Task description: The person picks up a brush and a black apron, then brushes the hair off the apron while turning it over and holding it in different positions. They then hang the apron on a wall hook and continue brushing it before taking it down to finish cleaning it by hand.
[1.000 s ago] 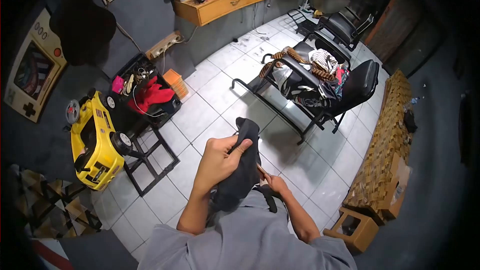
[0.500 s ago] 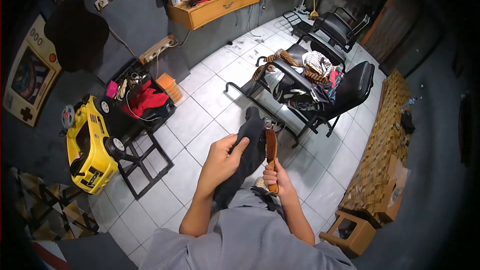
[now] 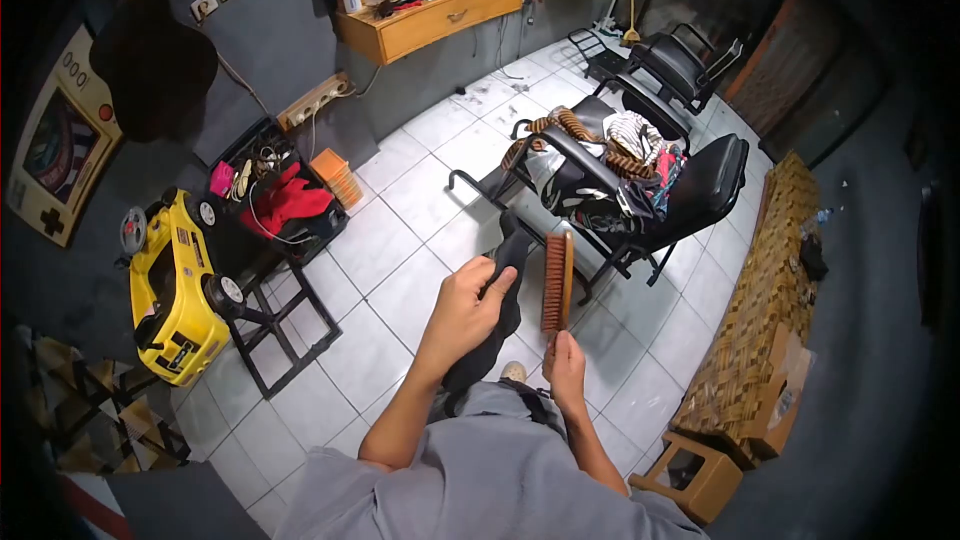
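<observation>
My left hand (image 3: 468,312) is closed on a dark, limp cloth item (image 3: 485,355), thumb on top, its upper end rising past my fingers. What kind of item it is I cannot tell. In my right hand (image 3: 566,372) is a wooden-backed brush (image 3: 556,285), gripped by its handle. The brush stands almost upright, reddish-brown bristles turned left toward the cloth, with a gap of floor showing between them.
A black barber chair (image 3: 705,180) ahead right bears piled cloths (image 3: 632,145). Left are a yellow toy car (image 3: 180,290), a black metal frame (image 3: 290,330) and a case with red cloth (image 3: 290,202). A wooden drawer shelf (image 3: 440,18) hangs ahead; a woven chest (image 3: 745,310) stands right.
The brush has moved away from the cloth to the right and turned so its bristles face left. My left hand has shifted slightly up and right with the cloth.
</observation>
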Tool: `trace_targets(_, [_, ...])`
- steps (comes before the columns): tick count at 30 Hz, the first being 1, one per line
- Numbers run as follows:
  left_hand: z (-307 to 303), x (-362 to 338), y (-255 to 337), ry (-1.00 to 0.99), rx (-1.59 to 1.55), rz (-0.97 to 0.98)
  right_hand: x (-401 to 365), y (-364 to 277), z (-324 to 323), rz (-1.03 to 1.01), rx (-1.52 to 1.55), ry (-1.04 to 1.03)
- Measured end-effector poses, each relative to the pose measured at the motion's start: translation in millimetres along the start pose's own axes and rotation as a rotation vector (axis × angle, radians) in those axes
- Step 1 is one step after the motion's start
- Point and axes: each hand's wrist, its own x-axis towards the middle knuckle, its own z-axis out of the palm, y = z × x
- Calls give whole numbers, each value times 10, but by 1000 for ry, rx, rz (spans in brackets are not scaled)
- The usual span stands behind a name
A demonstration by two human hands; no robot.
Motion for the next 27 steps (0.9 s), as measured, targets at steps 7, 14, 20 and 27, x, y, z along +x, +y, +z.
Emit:
trace_targets(7, [7, -57, 67, -52, -5, 47, 53, -82, 268, -50, 96, -260])
trace_targets(14, [-107, -100, 158, -59, -152, 59, 308, 1609, -366, 160, -1125, -477])
trace_targets(20, [-206, -115, 120, -22, -283, -117, 369, 2222, -793, 348, -1093, -336])
trace_targets(27, [60, -23, 72, 75, -178, -76, 213, -279, 90, 130, 294, -298])
